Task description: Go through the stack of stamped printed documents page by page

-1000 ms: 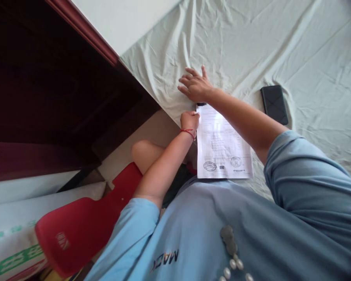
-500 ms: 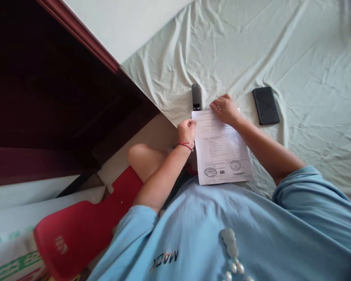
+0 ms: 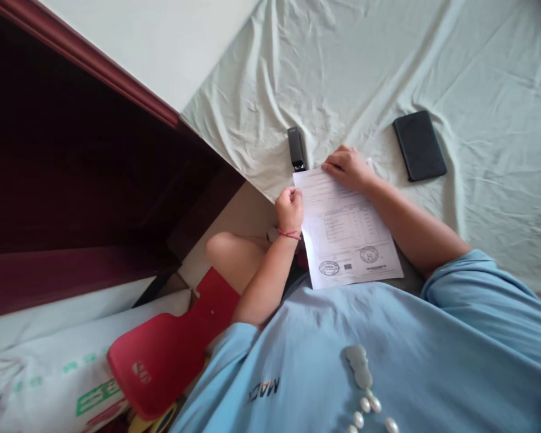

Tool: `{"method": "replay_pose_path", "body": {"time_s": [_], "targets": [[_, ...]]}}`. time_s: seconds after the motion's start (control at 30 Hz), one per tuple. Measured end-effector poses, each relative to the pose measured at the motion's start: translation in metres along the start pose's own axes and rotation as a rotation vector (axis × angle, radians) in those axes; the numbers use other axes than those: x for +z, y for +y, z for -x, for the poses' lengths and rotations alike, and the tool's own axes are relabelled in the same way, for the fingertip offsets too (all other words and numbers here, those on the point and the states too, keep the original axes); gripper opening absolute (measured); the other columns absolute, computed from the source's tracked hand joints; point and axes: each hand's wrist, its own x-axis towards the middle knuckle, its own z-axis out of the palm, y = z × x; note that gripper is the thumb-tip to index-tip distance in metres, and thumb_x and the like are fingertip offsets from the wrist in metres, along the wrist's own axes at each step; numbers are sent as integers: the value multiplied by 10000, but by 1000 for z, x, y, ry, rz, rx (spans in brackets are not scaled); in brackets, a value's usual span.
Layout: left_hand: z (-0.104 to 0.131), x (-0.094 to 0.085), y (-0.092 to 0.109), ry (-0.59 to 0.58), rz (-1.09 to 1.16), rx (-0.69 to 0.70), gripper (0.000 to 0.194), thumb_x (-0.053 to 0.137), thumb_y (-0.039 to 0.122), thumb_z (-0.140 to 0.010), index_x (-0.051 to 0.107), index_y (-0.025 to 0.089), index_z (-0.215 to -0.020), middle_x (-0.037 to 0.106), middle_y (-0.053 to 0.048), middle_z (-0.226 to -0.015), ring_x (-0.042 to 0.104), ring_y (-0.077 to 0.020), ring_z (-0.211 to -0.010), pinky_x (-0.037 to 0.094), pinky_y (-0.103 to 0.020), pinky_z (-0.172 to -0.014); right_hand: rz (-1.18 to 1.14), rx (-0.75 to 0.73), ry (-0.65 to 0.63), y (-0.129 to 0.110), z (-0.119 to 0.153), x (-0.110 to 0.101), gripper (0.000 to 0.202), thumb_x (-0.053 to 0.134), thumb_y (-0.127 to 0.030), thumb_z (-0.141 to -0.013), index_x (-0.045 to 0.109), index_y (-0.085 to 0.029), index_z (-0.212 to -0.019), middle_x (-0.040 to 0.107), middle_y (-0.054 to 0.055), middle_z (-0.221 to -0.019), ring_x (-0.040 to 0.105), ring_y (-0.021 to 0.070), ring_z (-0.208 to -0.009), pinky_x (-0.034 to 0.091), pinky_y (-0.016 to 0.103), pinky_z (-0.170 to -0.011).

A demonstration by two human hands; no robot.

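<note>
A printed paper sheet (image 3: 342, 225) with tables of text and two round stamps lies tilted in front of me, its lower edge against my shirt. My left hand (image 3: 290, 207), a red string on its wrist, is closed at the paper's upper left edge. At the top edge my right hand (image 3: 348, 168) grips the paper, fingers bent and held together; the fingertips are partly hidden. Just beyond the upper left corner lies a small black stapler (image 3: 296, 147), close to the paper. Whether there is more than one sheet I cannot tell.
On the pale bedsheet (image 3: 351, 72) a dark phone-like case (image 3: 419, 145) lies to the right. Dark red furniture (image 3: 72, 150) stands at left. Below it are a red board-like object (image 3: 162, 361) and a white printed sack (image 3: 49, 361). My bent knee (image 3: 223, 249) is beside the bed.
My right hand has settled lower over the paper's top edge, its fingers closer together. My left hand keeps its hold at the left edge. The whole view has turned and shifted slightly.
</note>
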Motion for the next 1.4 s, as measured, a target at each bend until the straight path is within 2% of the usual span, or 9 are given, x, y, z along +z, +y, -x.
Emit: {"method": "replay_pose_path", "body": {"time_s": [0.1,0.27,0.43,0.53,0.7,0.83,0.97,1.07,1.4], "targets": [[5,-3,6,16,-38,35,186,578,262,-995,674,187,-855,698,-34,-824,619,-168,-799,456,-254,-796,-52,-1,8,4,1,1,403,420,-382,-1042,790,-223,-1067,772,114,-1105,625,291,-1200,438,411,-1072],[8,-7,1,-8,70,56,225,555,329,-1031,665,190,-892,697,-36,-831,601,-163,-793,470,-254,-785,-109,34,9,5,4,-2,402,422,-421,-1043,783,-246,-1054,765,97,-1077,625,293,-1167,469,427,-1034],[7,-16,-6,79,34,109,232,555,327,-1030,667,186,-884,668,-27,-780,600,-161,-761,465,-257,-761,-93,27,92,15,8,-15,348,486,-390,-1026,792,-227,-1006,767,106,-1047,621,317,-1182,422,497,-1121],[5,-17,-10,112,24,154,261,577,373,-1031,673,189,-873,642,-15,-733,585,-160,-719,454,-268,-740,-158,-44,109,33,6,-16,295,556,-395,-990,798,-226,-982,771,101,-973,645,309,-1113,473,485,-1070],[2,-12,-21,143,84,212,417,608,579,-1006,677,192,-868,602,-7,-686,570,-170,-695,445,-293,-712,-307,-217,136,57,-2,-5,268,651,-449,-938,793,-222,-932,734,74,-831,659,274,-942,544,453,-939],[1,-10,-23,92,126,256,528,542,691,-1005,637,205,-825,591,-11,-694,542,-158,-682,432,-300,-690,-391,-183,209,60,-1,-4,268,692,-485,-933,779,-235,-890,700,64,-821,649,244,-865,557,445,-903],[1,-13,-18,-11,95,294,631,490,775,-985,512,222,-682,465,16,-608,417,-137,-601,344,-315,-618,-456,-114,267,61,0,-8,231,713,-457,-925,764,-242,-857,677,54,-794,637,234,-816,555,447,-861],[2,-16,-17,-53,92,296,657,486,792,-975,450,224,-648,401,27,-579,359,-131,-581,295,-323,-594,-465,-107,256,62,0,-9,206,717,-437,-921,765,-246,-863,674,50,-787,634,231,-811,553,447,-864],[2,-22,-28,-85,195,271,635,544,771,-963,454,221,-658,397,27,-612,359,-127,-595,294,-305,-576,-290,-160,192,62,-5,2,261,683,-454,-928,801,-221,-925,720,79,-835,677,269,-924,549,450,-941]]}}
